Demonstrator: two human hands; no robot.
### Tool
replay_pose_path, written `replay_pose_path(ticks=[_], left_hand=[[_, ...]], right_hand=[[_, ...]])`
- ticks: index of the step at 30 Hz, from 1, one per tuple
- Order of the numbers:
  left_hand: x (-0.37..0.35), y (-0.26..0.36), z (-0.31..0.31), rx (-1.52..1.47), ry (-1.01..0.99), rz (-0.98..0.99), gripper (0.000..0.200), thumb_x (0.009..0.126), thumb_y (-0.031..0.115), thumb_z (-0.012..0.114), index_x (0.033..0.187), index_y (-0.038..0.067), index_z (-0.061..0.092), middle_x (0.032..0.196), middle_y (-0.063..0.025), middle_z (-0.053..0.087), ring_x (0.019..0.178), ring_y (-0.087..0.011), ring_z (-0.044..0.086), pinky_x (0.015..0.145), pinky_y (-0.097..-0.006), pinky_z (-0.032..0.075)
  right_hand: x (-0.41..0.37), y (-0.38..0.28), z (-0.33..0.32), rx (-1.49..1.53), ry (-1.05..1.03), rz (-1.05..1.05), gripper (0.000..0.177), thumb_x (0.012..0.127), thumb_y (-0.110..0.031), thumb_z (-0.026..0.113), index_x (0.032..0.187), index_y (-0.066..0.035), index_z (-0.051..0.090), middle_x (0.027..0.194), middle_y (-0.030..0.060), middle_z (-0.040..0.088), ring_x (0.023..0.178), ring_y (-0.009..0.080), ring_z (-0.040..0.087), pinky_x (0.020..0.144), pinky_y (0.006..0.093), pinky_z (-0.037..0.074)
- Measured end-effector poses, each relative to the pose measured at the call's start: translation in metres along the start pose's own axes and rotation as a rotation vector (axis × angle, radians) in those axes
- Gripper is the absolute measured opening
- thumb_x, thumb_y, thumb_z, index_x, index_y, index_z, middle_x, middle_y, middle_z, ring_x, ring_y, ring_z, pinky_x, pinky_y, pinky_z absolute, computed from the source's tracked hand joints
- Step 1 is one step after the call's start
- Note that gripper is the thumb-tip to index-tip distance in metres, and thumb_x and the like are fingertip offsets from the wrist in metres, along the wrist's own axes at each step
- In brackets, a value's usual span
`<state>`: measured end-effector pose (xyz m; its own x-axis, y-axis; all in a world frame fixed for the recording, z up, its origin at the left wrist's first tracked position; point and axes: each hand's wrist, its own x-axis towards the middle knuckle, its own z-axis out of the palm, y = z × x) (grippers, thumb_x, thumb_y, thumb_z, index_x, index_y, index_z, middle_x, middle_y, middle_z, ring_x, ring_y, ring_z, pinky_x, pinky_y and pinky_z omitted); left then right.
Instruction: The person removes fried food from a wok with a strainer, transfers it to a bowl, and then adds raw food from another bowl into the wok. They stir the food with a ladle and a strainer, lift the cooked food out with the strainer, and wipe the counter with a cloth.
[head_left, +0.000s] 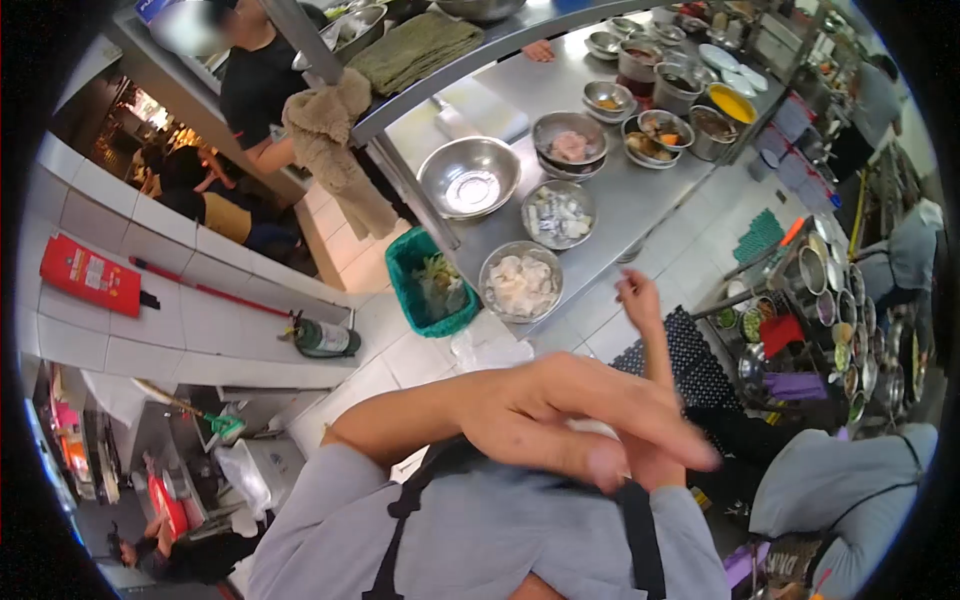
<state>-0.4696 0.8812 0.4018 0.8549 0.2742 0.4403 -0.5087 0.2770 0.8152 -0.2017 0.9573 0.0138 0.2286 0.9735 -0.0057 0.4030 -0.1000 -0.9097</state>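
My left hand reaches across my chest over my right forearm, its fingers stretched out and blurred at the tips, the thumb apart. A small white patch shows between thumb and fingers; I cannot make out what it is. My right hand is raised beyond it, fingers curled, with nothing visible in them. Nearest to it on the steel counter stand a bowl of pale pieces and a bowl of grey-white pieces. Behind these are an empty steel bowl and a bowl of pinkish meat.
A green-lined bin stands left of the counter. A fire extinguisher is at the left wall. People in grey work at the right beside a rack of bowls. A person in black stands behind the counter.
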Motion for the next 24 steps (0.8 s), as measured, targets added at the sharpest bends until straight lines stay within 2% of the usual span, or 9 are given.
replay_pose_path(ticks=[3,5,7,9,12,13,16,18,24], left_hand=[[0.033,0.003,0.028,-0.491,-0.162,0.115,0.044,0.095,0.025,0.062,0.122,-0.009,0.054,0.092,-0.0158,0.065,0.074,-0.0179,0.06,0.063,-0.0274,0.046],[0.04,-0.001,0.038,-0.694,-0.281,0.123,0.045,0.094,0.026,0.063,0.121,-0.009,0.055,0.091,-0.0155,0.065,0.072,-0.0174,0.06,0.062,-0.027,0.046],[0.039,-0.001,0.045,-0.802,-0.341,0.098,0.046,0.093,0.028,0.064,0.12,-0.009,0.055,0.09,-0.0152,0.065,0.071,-0.0169,0.059,0.061,-0.0266,0.046],[0.034,-0.003,0.049,-0.871,-0.391,0.063,0.047,0.093,0.029,0.064,0.119,-0.009,0.055,0.09,-0.0148,0.065,0.069,-0.0164,0.059,0.06,-0.0262,0.046],[0.022,-0.004,0.061,-0.963,-0.471,0.009,0.049,0.092,0.032,0.065,0.118,-0.008,0.055,0.088,-0.0143,0.065,0.067,-0.0156,0.059,0.058,-0.0256,0.046],[0.018,-0.005,0.066,-0.997,-0.496,-0.013,0.049,0.091,0.032,0.066,0.117,-0.008,0.055,0.088,-0.0142,0.065,0.066,-0.0154,0.058,0.058,-0.0254,0.046],[0.0,-0.006,0.082,-1.101,-0.58,-0.085,0.051,0.09,0.035,0.067,0.116,-0.008,0.056,0.087,-0.0137,0.065,0.064,-0.0146,0.058,0.056,-0.0248,0.046],[-0.012,-0.006,0.092,-1.152,-0.639,-0.14,0.052,0.09,0.036,0.067,0.115,-0.008,0.056,0.086,-0.0133,0.065,0.062,-0.0141,0.058,0.055,-0.0244,0.046],[-0.046,-0.008,0.133,-1.312,-0.753,-0.266,0.056,0.087,0.041,0.069,0.112,-0.007,0.056,0.084,-0.0123,0.065,0.058,-0.0126,0.057,0.052,-0.0232,0.045]], right_hand=[[-0.008,-0.019,-0.015,0.038,-0.003,0.031,0.032,0.089,-0.011,0.058,0.117,0.003,0.062,0.081,0.0102,0.066,0.063,0.0143,0.063,0.06,0.0285,0.052],[-0.04,0.023,-0.014,-0.141,0.041,-0.028,0.03,0.09,-0.013,0.057,0.115,0.003,0.063,0.081,0.0083,0.066,0.062,0.0125,0.061,0.059,0.0272,0.051],[-0.103,0.051,-0.016,-0.381,0.035,-0.1,0.026,0.091,-0.017,0.057,0.107,0.001,0.065,0.078,0.0164,0.067,0.067,0.0216,0.065,0.062,0.0382,0.051],[-0.175,0.067,-0.017,-0.5,-0.161,0.266,0.022,0.087,-0.013,0.056,0.099,0.004,0.065,0.089,0.026,0.067,0.087,0.0412,0.066,0.077,0.0442,0.052],[-0.338,0.216,0.0,-0.508,-0.015,0.356,0.026,0.078,-0.013,0.062,0.099,0.002,0.065,0.083,0.0243,0.068,0.081,0.041,0.067,0.076,0.0449,0.053],[-0.382,0.188,-0.007,-0.391,-0.095,0.689,0.031,0.077,-0.014,0.064,0.104,0.002,0.065,0.082,0.024,0.068,0.077,0.0332,0.07,0.075,0.041,0.054],[-0.51,0.152,0.006,-0.169,0.229,1.148,0.019,0.087,-0.009,0.056,0.097,0.005,0.065,0.06,0.0144,0.06,0.054,0.028,0.062,0.051,0.037,0.052],[-0.596,0.165,0.023,0.099,0.331,1.214,0.017,0.089,-0.004,0.051,0.087,0.005,0.064,0.057,0.0114,0.056,0.05,0.0289,0.057,0.043,0.034,0.046],[-0.723,0.068,0.109,0.358,0.547,1.303,0.023,0.089,-0.011,0.052,0.078,0.005,0.064,0.06,0.016,0.06,0.054,0.0311,0.061,0.048,0.0408,0.048]])
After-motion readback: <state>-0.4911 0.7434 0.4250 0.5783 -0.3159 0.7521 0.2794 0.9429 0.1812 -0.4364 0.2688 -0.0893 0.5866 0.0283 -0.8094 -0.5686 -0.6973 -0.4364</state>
